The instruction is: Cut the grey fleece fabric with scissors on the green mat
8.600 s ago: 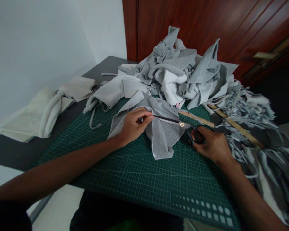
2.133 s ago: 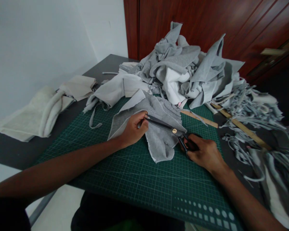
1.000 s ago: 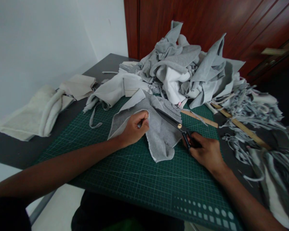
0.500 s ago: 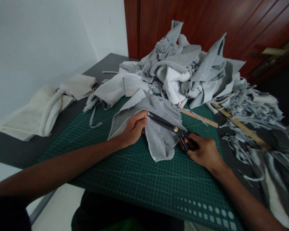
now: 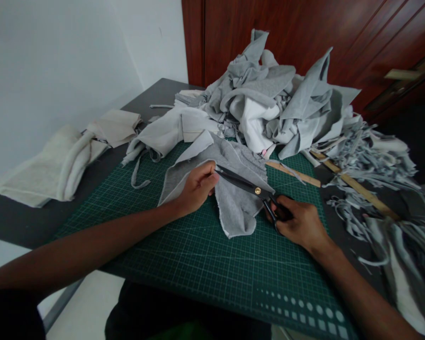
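Observation:
A grey piece of fabric (image 5: 239,203) lies spread on the green cutting mat (image 5: 198,264), with one edge folded up. My left hand (image 5: 198,186) pinches its near edge between thumb and fingers. Black scissors (image 5: 242,182) with a brass-coloured pivot are in my right hand (image 5: 299,222), whose fingers are wrapped through the handles. The blades look closed or nearly so and point left across the fabric. Their tips are right beside my left fingertips.
A tall heap of grey and white cloth (image 5: 262,94) stands at the back. Thin scraps (image 5: 371,156) and a wooden ruler (image 5: 361,191) lie on the right. A shorter wooden strip (image 5: 297,174) rests on the mat. Cream pieces (image 5: 53,165) sit on the left.
The scissors have shifted very slightly left, and my left thumb has moved a little to the right, by the blade tips. Both hands keep their holds.

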The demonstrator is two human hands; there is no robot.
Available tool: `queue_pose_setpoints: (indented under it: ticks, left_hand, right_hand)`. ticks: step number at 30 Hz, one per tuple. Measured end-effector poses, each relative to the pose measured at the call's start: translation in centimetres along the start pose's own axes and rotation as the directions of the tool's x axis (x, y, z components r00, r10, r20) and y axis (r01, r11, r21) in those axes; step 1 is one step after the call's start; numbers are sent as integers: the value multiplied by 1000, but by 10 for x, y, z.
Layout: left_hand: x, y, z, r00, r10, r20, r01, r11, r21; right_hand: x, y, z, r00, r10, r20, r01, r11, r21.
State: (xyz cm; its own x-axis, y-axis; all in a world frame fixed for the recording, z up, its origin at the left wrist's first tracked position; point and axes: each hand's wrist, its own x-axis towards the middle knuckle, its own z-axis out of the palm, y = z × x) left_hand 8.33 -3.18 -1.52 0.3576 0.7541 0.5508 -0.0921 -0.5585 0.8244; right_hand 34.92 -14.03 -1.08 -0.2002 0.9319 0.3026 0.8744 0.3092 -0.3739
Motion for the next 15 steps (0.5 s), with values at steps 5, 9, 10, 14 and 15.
queue_pose_setpoints:
  ticks: [5,9,10,14,15]
  left_hand:
    - [-2,-4,0,999,-25,-42,25,1000,-7]
    - [-3,-7,0,998,-58,-37,56,997,-52]
    - [-3,-7,0,998,-59,-34,56,996,-65]
    - [-3,-6,0,998,-61,-31,58,994,-98]
    - [-3,-6,0,998,-59,-34,55,994,-96]
  right_hand:
    - [-1,2,2,1000,10,-19,-10,1000,-21]
    - [0,2,1,999,-18,-45,17,999,-30]
    - [0,2,1,999,-27,-46,25,999,-31]
    - [1,1,0,999,-32,-32,31,999,-28]
    - [1,1,-1,999,-37,-37,36,999,-27]
